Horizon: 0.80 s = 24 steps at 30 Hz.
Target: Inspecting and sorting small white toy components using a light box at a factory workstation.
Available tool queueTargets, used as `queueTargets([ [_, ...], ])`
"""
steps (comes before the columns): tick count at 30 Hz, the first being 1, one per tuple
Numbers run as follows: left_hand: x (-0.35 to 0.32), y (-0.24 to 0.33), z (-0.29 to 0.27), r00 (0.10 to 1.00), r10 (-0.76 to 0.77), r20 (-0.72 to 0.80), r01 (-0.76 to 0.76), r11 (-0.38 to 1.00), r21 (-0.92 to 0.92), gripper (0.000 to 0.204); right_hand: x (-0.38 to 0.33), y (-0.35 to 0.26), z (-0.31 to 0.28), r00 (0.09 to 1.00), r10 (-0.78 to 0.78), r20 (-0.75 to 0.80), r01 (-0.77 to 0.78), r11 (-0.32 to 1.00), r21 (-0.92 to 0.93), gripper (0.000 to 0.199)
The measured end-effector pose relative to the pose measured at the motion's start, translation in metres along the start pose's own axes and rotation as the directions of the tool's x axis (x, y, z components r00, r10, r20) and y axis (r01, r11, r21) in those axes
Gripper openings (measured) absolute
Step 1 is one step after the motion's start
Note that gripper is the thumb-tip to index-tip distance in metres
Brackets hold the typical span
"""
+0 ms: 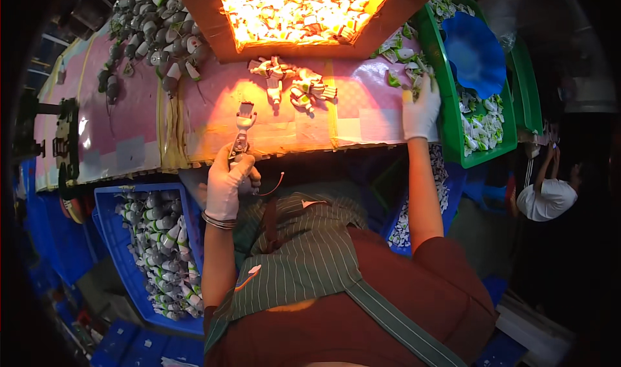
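My left hand (224,187), in a white glove, is closed around a small grey-and-white toy figure part (243,124) held upright at the bench's front edge. A thin reddish wire (277,187) hangs out beside the fingers. My right hand (422,110), also gloved, reaches over a loose pile of small white-and-green plastic pieces (402,51) beside the green tray (460,148). Its fingers are apart, their tips touching the pile; I see nothing held there. Between the hands, two small clusters of white parts (275,76) lie on the pink-covered bench (362,118).
A brightly lit box (242,53) full of small parts stands at the back centre. Grey-and-white toy parts (158,33) are heaped at the back left. A blue bin (145,315) of similar parts sits below left. A blue scalloped bowl (474,53) rests in the green tray. Another person (548,197) is at far right.
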<state>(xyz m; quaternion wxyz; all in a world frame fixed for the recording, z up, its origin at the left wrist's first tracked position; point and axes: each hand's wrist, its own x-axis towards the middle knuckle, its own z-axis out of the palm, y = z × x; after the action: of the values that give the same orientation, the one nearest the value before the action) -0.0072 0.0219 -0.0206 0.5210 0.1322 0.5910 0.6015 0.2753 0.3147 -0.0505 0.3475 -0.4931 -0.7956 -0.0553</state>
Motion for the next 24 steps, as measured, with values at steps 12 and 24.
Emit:
queueTargets([
  [12,-0.006,-0.004,0.003,1.0,0.0,0.006,0.001,1.0,-0.02,0.037,-0.004,-0.012,0.006,0.995,0.085,0.047,-0.094,0.966,0.243,0.023],
  [24,-0.006,0.001,0.02,1.0,0.006,0.01,-0.005,0.995,-0.1,0.033,0.003,-0.019,-0.021,0.887,-0.261,0.382,0.177,0.954,0.241,0.03],
])
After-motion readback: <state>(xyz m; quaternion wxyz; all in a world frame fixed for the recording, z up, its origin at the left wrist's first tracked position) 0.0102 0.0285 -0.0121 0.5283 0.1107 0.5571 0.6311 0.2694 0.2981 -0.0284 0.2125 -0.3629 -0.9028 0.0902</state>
